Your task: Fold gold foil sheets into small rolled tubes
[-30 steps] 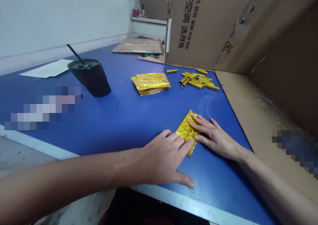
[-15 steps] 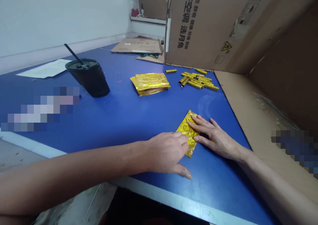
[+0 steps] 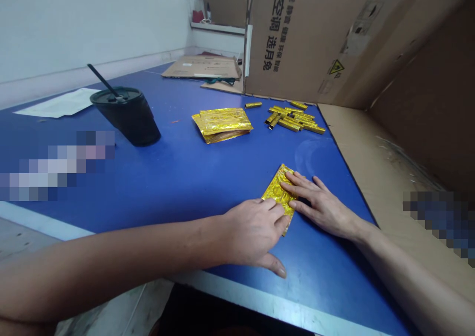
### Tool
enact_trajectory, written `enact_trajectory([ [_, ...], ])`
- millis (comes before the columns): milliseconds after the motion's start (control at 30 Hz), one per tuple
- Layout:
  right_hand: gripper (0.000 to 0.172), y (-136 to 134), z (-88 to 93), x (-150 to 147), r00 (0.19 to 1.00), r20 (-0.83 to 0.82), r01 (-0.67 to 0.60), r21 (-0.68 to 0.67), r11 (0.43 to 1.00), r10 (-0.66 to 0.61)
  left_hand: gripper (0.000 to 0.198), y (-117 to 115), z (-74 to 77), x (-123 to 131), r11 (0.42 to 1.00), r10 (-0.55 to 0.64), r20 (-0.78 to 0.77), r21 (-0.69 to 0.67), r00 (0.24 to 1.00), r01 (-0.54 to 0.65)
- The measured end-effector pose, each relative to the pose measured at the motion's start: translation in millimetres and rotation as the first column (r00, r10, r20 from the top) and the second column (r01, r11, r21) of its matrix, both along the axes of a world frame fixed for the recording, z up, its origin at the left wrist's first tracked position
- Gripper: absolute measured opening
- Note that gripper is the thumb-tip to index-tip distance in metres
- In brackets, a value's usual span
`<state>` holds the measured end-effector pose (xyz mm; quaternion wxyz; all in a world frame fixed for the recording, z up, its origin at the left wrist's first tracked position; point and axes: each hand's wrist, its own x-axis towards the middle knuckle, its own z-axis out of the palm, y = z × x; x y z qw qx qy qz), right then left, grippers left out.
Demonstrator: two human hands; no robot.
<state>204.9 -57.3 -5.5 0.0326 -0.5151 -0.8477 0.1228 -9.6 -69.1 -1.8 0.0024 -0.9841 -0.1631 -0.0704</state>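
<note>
A gold foil sheet [image 3: 276,190] with an embossed pattern lies flat on the blue table, partly covered by both hands. My left hand [image 3: 256,232] rests over its near part, fingers bent with their tips on the foil and thumb stretched out apart above the table. Flat on the sheet's right side, my right hand [image 3: 319,205] has its fingers spread across the foil. Neither hand grips anything. Beyond them sits a stack of gold foil sheets [image 3: 224,123]. Right of the stack lies a pile of small gold foil rolls [image 3: 295,118], with one gold roll [image 3: 253,105] apart.
A dark tumbler with a straw [image 3: 129,118] stands at the left, near a white paper [image 3: 55,103]. Flattened cardboard [image 3: 202,68] lies at the back. A large cardboard box [image 3: 297,39] bounds the far right side. The table's pale edge [image 3: 245,291] runs close to me.
My left hand has slid slightly toward the near right over the foil, its fingers bending a little more. My right hand stays in place on the sheet. The view has shifted slightly.
</note>
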Motion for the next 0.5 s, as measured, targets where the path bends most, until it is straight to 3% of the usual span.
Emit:
enact_trajectory([
  [367,0.048,5,-5.5,0,0.997,-0.021,0.071,0.026,0.997,-0.071,0.08,3,-4.3,-3,0.999,-0.045,0.029,-0.021,0.999,0.045],
  [500,0.046,10,-8.7,4,0.993,0.007,0.115,0.065,0.991,-0.116,0.085,-4,-4.9,-2,1.0,-0.001,0.049,-0.031,0.999,0.002],
])
